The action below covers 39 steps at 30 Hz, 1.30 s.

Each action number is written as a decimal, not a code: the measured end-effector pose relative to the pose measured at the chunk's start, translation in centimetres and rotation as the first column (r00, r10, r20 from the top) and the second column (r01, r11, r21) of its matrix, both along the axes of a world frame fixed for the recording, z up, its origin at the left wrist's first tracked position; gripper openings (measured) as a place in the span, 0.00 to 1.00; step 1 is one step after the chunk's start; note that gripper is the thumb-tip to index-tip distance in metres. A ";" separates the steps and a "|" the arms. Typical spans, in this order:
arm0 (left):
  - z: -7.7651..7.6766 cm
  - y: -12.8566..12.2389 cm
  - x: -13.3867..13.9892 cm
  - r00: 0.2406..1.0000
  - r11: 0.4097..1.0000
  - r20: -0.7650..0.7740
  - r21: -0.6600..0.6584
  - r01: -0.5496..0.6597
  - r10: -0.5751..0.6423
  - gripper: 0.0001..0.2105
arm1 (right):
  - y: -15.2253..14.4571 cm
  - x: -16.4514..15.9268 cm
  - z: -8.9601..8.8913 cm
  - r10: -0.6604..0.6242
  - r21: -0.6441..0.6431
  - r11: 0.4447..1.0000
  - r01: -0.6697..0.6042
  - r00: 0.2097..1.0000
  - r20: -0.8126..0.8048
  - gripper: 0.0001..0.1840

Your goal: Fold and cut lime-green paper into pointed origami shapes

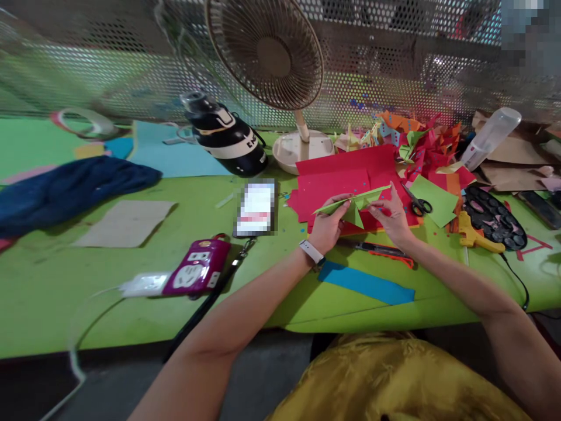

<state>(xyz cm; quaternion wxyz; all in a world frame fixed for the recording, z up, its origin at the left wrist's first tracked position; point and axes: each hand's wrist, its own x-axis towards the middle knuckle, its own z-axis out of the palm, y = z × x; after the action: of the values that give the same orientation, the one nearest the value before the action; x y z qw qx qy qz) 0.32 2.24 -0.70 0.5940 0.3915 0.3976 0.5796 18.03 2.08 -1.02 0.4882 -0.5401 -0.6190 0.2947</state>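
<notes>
A folded piece of light green paper [357,214] is held between my two hands, over red sheets of paper [337,169] on the table. My left hand [328,227] pinches its left part between thumb and fingers; a watch with a pale band is on that wrist. At the right part, my right hand [392,216] grips the paper with thumb and fingers, one finger raised along its upper edge. Just below the hands lie an orange and black utility knife [381,252] and a blue paper strip [366,283]. Black scissors [419,204] rest right of my right hand.
A fan [302,140] and a black bottle [232,140] stand behind. Nearer left lie a phone [258,207] and a purple power socket [197,269]. On the right are colourful paper scraps [421,146], a yellow glue gun [477,234] and a black palette-like tray [495,216].
</notes>
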 end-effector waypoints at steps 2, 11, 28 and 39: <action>-0.1 0.0 0.1 0.999 1.000 0.045 -0.011 0.003 -0.002 0.15 | 0.2 -0.1 -0.2 0.035 -0.025 0.999 -0.035 0.999 -0.022 0.11; 0.4 -0.5 0.2 0.999 1.000 0.039 0.009 0.017 -0.017 0.12 | 0.7 0.0 -0.2 0.150 -0.042 0.988 -0.150 0.989 0.006 0.15; 1.7 -1.3 -0.2 0.952 0.988 -0.305 0.138 0.061 -0.016 0.09 | 0.4 -0.1 1.2 0.190 -0.137 0.967 -0.214 0.967 -0.170 0.12; -0.1 -0.8 0.0 0.971 0.995 -0.232 0.062 0.079 -0.062 0.08 | 0.3 -0.5 0.7 0.149 -0.192 0.958 -0.212 0.943 -0.299 0.18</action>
<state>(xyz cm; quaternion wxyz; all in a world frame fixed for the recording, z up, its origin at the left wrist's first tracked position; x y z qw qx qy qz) 0.34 1.48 -0.81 0.5500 0.4905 0.4284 0.5228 17.56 2.42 -0.31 0.4787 -0.4843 -0.5539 0.4791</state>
